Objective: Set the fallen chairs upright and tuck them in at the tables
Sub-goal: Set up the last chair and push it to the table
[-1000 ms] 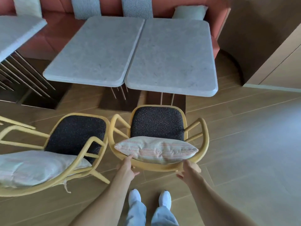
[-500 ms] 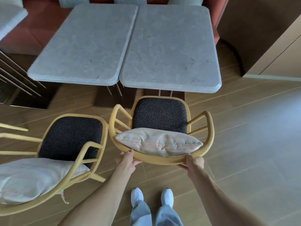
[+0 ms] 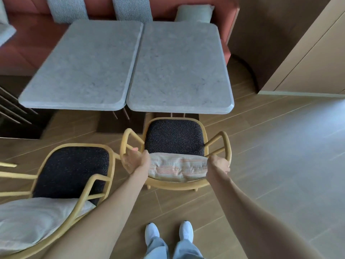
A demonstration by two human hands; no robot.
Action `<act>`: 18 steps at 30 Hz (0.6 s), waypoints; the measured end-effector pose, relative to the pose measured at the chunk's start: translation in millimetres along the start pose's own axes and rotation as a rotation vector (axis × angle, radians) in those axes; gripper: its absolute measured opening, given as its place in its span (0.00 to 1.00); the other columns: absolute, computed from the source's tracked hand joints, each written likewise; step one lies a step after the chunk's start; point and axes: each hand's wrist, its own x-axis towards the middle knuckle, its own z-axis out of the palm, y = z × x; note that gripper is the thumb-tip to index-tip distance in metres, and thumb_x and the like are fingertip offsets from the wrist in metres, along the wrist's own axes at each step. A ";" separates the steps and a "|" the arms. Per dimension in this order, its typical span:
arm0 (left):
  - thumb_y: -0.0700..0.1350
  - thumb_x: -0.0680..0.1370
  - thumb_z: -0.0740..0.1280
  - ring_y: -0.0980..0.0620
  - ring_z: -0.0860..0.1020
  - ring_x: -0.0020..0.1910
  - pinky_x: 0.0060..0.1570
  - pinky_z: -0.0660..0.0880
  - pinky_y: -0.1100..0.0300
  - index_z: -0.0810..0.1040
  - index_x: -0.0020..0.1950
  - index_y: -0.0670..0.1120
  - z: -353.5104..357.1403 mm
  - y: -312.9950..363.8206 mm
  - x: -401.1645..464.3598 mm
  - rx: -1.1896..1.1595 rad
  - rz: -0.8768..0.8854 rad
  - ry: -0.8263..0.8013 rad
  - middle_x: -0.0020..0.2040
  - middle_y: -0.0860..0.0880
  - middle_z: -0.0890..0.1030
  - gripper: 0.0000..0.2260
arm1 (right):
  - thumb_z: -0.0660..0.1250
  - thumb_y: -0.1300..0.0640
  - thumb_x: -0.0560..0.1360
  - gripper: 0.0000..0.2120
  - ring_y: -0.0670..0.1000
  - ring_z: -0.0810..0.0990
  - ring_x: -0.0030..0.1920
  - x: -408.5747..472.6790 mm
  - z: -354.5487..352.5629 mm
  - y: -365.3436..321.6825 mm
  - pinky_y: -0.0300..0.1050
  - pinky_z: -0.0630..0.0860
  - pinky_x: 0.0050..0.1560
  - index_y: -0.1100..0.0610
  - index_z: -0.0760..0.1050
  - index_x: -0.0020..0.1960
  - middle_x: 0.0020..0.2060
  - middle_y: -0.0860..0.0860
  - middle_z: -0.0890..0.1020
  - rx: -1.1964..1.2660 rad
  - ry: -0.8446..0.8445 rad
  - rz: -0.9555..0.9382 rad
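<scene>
A yellow-framed chair with a dark speckled seat and a striped cushion stands upright facing the right grey table. Its seat front sits just at the table's near edge. My left hand grips the left end of the curved back rail, beside the cushion. My right hand is closed on the rail's right end. A second yellow chair stands upright at the left, holding a white cushion, a short way back from the left grey table.
A red bench with grey cushions runs behind both tables. A dark curved wall base and a beige panel stand at the right. Wood floor spreads right of the chair. My white shoes are below.
The chair has slid forward toward the right table. Both hands have shifted from the rear of the back rail to its two ends.
</scene>
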 end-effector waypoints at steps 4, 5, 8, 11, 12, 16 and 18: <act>0.41 0.80 0.65 0.47 0.81 0.51 0.45 0.80 0.58 0.78 0.65 0.45 -25.3 48.4 -30.7 -0.273 0.127 -0.192 0.58 0.45 0.81 0.13 | 0.61 0.66 0.79 0.16 0.50 0.78 0.37 -60.2 0.0 -29.9 0.58 0.78 0.64 0.71 0.75 0.65 0.37 0.53 0.79 0.249 -0.451 -0.319; 0.41 0.80 0.66 0.48 0.82 0.49 0.39 0.79 0.63 0.79 0.63 0.45 -32.9 54.7 -40.9 -0.326 0.174 -0.210 0.57 0.46 0.81 0.12 | 0.62 0.66 0.79 0.15 0.50 0.80 0.38 -75.4 -0.3 -33.8 0.55 0.80 0.60 0.70 0.77 0.63 0.37 0.53 0.81 0.288 -0.541 -0.393; 0.41 0.80 0.66 0.52 0.82 0.50 0.43 0.81 0.64 0.81 0.58 0.45 -59.3 58.9 -71.1 -0.501 0.251 -0.283 0.54 0.47 0.82 0.08 | 0.63 0.61 0.80 0.11 0.54 0.85 0.49 -119.8 -0.9 -27.7 0.49 0.82 0.55 0.62 0.82 0.58 0.48 0.56 0.87 0.298 -0.765 -0.569; 0.41 0.81 0.66 0.52 0.83 0.51 0.48 0.81 0.60 0.83 0.57 0.44 -90.5 38.7 -93.7 -0.587 0.252 -0.360 0.52 0.48 0.84 0.08 | 0.63 0.59 0.81 0.11 0.55 0.85 0.53 -154.9 -3.2 0.2 0.49 0.81 0.56 0.60 0.82 0.56 0.50 0.57 0.87 0.218 -0.886 -0.666; 0.41 0.81 0.66 0.51 0.84 0.53 0.48 0.81 0.59 0.83 0.57 0.44 -102.0 27.7 -97.8 -0.603 0.247 -0.377 0.53 0.48 0.85 0.08 | 0.62 0.58 0.81 0.11 0.55 0.85 0.52 -165.6 -3.9 10.9 0.49 0.82 0.55 0.60 0.82 0.56 0.49 0.57 0.87 0.196 -0.921 -0.682; 0.40 0.81 0.65 0.49 0.84 0.54 0.58 0.80 0.50 0.84 0.56 0.44 -151.3 -20.2 -102.4 -0.632 0.230 -0.399 0.54 0.47 0.85 0.09 | 0.62 0.57 0.81 0.12 0.54 0.86 0.51 -202.7 -6.1 57.4 0.43 0.81 0.46 0.55 0.84 0.52 0.46 0.54 0.88 0.096 -1.035 -0.705; 0.40 0.81 0.64 0.50 0.85 0.52 0.57 0.80 0.50 0.85 0.55 0.44 -178.2 -43.7 -102.7 -0.666 0.224 -0.385 0.53 0.46 0.86 0.09 | 0.62 0.57 0.81 0.12 0.54 0.86 0.51 -224.0 -4.8 81.2 0.45 0.81 0.48 0.54 0.85 0.50 0.46 0.54 0.88 0.072 -1.063 -0.683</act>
